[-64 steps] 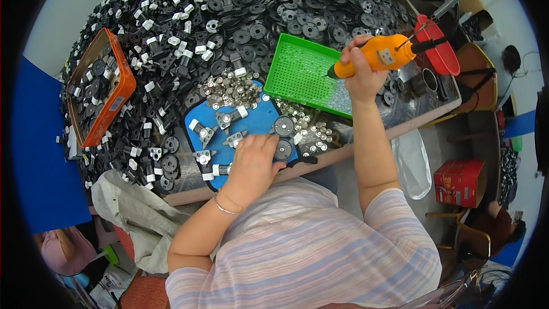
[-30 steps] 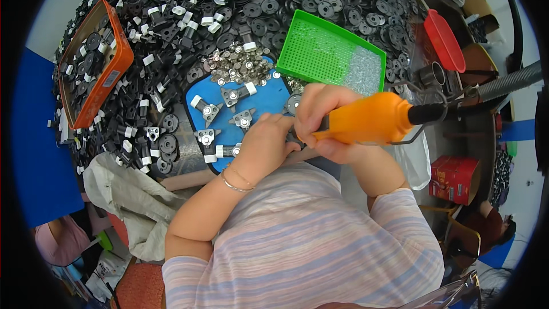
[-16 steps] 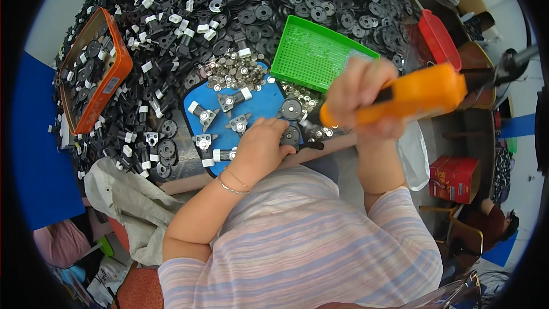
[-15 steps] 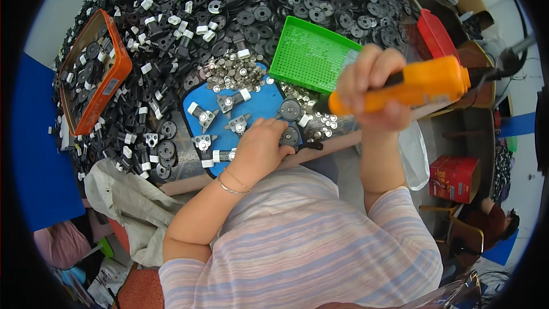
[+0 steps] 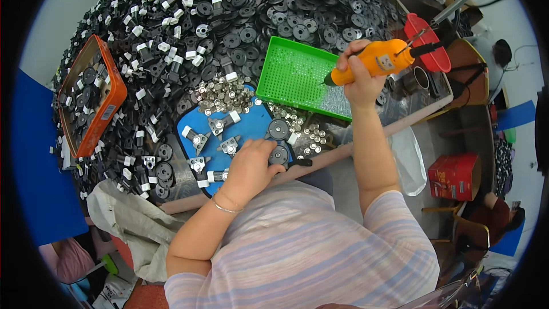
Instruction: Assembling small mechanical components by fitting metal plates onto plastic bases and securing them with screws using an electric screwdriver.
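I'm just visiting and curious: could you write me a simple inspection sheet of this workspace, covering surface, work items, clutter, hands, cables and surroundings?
Surface: table with pale edging; blue mat on it.
Work items: orange power tool, its tip over the green tray; black-and-silver parts and two dark discs at the mat.
Clutter: large heap of dark parts; small metal pieces; tilted orange tray holding parts.
Hands: right hand grips the tool; left hand is at the lower disc, contact unclear.
Cables: black cord at the tool's rear.
Surroundings: red box, grey cloth, other people partly visible at both sides.
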`<action>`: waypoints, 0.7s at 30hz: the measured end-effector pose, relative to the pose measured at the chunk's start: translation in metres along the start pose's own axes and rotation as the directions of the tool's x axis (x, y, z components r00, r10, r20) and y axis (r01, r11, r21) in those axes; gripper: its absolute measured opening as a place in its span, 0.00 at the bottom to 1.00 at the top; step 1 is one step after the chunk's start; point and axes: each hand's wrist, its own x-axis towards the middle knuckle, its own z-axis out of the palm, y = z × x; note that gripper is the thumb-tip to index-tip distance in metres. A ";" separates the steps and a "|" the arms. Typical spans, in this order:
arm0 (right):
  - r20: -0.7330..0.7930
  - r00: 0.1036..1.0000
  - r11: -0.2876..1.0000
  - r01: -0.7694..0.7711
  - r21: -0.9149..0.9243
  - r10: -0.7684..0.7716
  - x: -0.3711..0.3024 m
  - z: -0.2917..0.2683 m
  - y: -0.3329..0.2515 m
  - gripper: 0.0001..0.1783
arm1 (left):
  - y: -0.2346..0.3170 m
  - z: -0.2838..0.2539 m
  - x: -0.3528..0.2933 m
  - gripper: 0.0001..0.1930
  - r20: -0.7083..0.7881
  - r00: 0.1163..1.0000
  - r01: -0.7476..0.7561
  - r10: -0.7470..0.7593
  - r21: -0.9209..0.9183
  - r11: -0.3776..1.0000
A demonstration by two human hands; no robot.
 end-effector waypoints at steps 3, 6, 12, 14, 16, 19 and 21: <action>0.021 0.999 0.999 -0.028 0.021 0.028 -0.001 0.000 -0.003 0.11 | -0.002 0.001 0.001 0.24 -0.014 1.000 -0.018 0.018 0.001 1.000; 0.013 0.999 0.999 -0.035 -0.012 0.036 -0.002 -0.001 -0.002 0.11 | -0.001 0.001 0.001 0.24 -0.021 0.999 -0.030 0.030 0.006 1.000; 0.045 0.999 0.999 -0.029 -0.014 0.030 0.001 -0.003 -0.002 0.10 | -0.001 0.001 0.001 0.24 -0.025 0.999 -0.040 0.040 0.010 0.999; 0.049 0.998 0.999 -0.044 0.018 0.043 -0.001 -0.005 -0.001 0.10 | -0.001 0.001 0.001 0.24 -0.025 0.999 -0.041 0.041 0.008 0.999; 0.055 0.997 0.997 -0.057 0.049 0.054 -0.001 -0.004 -0.001 0.10 | -0.002 0.002 0.000 0.24 -0.028 0.999 -0.043 0.043 0.010 0.999; 0.069 0.995 0.997 -0.079 0.012 0.078 -0.001 -0.002 -0.004 0.10 | -0.002 0.003 0.000 0.24 -0.034 0.998 -0.050 0.051 0.015 0.999; 0.052 0.997 0.997 -0.062 -0.037 0.064 0.001 0.001 -0.007 0.11 | -0.003 0.003 -0.002 0.23 -0.043 0.998 -0.049 0.050 0.018 0.999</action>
